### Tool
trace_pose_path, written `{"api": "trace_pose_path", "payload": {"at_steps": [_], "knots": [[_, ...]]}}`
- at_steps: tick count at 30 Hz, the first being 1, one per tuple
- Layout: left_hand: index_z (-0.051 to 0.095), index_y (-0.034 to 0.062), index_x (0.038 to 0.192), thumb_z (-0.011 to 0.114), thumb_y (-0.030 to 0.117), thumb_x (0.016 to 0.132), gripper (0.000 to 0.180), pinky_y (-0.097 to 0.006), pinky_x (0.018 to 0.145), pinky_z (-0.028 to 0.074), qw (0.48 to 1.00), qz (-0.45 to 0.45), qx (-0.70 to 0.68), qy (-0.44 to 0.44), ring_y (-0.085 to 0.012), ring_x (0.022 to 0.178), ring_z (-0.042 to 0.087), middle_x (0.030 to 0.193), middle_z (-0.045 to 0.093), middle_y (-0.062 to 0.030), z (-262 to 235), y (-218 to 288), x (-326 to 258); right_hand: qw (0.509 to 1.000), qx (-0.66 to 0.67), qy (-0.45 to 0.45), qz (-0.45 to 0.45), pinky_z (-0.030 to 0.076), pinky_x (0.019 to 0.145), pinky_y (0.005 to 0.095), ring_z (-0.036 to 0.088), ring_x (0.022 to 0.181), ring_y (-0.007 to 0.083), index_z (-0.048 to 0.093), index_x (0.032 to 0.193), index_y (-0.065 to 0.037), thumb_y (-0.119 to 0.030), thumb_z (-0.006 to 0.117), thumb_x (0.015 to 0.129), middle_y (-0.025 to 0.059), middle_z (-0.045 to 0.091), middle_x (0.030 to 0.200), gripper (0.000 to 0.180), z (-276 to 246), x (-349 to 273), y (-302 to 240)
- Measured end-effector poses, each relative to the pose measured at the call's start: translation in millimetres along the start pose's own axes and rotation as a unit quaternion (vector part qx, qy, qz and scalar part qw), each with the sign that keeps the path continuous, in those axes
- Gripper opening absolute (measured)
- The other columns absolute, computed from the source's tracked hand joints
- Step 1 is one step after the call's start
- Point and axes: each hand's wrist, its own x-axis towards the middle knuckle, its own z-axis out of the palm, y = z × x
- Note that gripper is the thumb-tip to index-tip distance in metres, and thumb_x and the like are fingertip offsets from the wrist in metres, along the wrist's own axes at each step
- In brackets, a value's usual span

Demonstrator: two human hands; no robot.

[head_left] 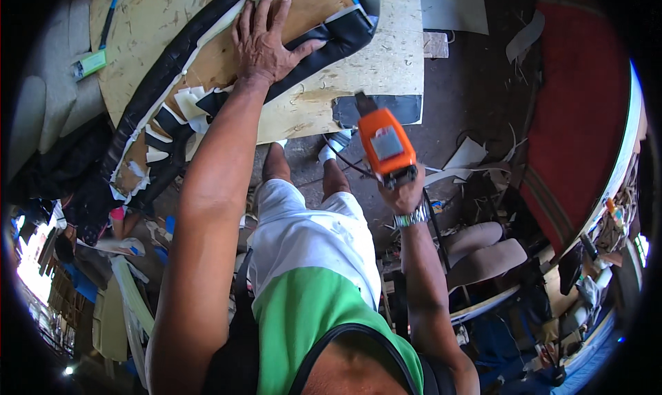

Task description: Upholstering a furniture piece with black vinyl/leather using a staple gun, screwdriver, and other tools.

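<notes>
- My left hand point(265, 40) lies flat and palm down on the curved wooden panel with black vinyl wrapped around its edge point(221, 50), fingers spread wide and pointing away from me, thumb stretched out to the right onto the black vinyl band.
- It grips nothing; it only presses on the bare wood face of the panel.
- My left arm runs almost straight from my shoulder at the lower edge up to the panel, the elbow barely bent.
- The panel rests on the pale chipboard work table point(393, 57), tilted across it so that its lower left end, with white foam strips and cut black vinyl tabs, hangs past the table's edge.
- My right hand point(403, 191) is closed tight around the handle of the orange and grey staple gun point(385, 143), which points its black nose up toward the table's near edge.
- The staple gun is held in the air just off the table, apart from the panel and to the right of my left forearm.
- My right forearm rises from the lower edge with the wrist bent up, and a silver metal wristwatch point(412, 219) sits on it.
- A black hose point(345, 162) trails from the gun toward my legs.
</notes>
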Motion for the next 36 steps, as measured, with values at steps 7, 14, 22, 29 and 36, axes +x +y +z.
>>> {"api": "trace_pose_path", "payload": {"at_steps": [7, 14, 22, 29, 36], "knots": [[0.055, 0.0288, 0.146, 0.070, 0.069, 0.084, 0.076, -0.058, 0.114, 0.028, 0.998, -0.018, -0.053, 0.026, -0.0357, 0.143, 0.037, 0.153, 0.045, -0.0067, 2, -4, 4, 0.983, -0.183, -0.002, -0.006, 0.057, 0.086, 0.0380, 0.075, 0.098, 0.0236, 0.066, 0.118, -0.004, -0.030, 0.083, 0.087, 0.0092, 0.077, 0.107, 0.044, 38, 81, -38], [0.047, 0.0208, 0.153, 0.075, 0.062, 0.080, 0.089, -0.060, 0.120, 0.022, 0.939, -0.016, -0.306, 0.157, -0.0412, 0.148, 0.028, 0.158, 0.036, -0.0135, 51, -32, -2, 0.976, -0.207, -0.009, -0.061, 0.058, 0.084, 0.0390, 0.075, 0.099, 0.0248, 0.066, 0.119, -0.004, -0.028, 0.084, 0.087, 0.0095, 0.077, 0.106, 0.044, 48, 101, -31], [0.051, 0.0195, 0.151, 0.076, 0.061, 0.080, 0.086, -0.060, 0.119, 0.024, 0.993, -0.067, -0.056, -0.082, -0.0414, 0.145, 0.031, 0.157, 0.038, -0.0133, -4, -16, 10, 0.983, -0.162, 0.056, -0.072, 0.059, 0.067, 0.0376, 0.074, 0.076, 0.0308, 0.070, 0.094, -0.007, -0.028, 0.083, 0.082, 0.0094, 0.074, 0.081, 0.028, 57, 107, -27], [0.053, 0.0172, 0.148, 0.076, 0.062, 0.080, 0.085, -0.060, 0.118, 0.026, 0.995, -0.058, -0.064, -0.050, -0.0422, 0.143, 0.033, 0.154, 0.040, -0.0131, 4, -13, 6, 0.976, -0.212, 0.007, -0.038, 0.060, 0.081, 0.0384, 0.076, 0.094, 0.0263, 0.069, 0.116, -0.004, -0.032, 0.084, 0.085, 0.0105, 0.078, 0.103, 0.044, 53, 108, -21], [0.051, 0.0174, 0.149, 0.076, 0.063, 0.078, 0.088, -0.060, 0.118, 0.026, 0.995, -0.052, -0.060, -0.051, -0.0427, 0.143, 0.033, 0.154, 0.040, -0.0129, 4, -9, 6, 0.971, -0.227, 0.008, -0.077, 0.061, 0.082, 0.0361, 0.077, 0.096, 0.0242, 0.070, 0.116, -0.004, -0.027, 0.084, 0.086, 0.0096, 0.078, 0.103, 0.041, 53, 110, -13]]}}
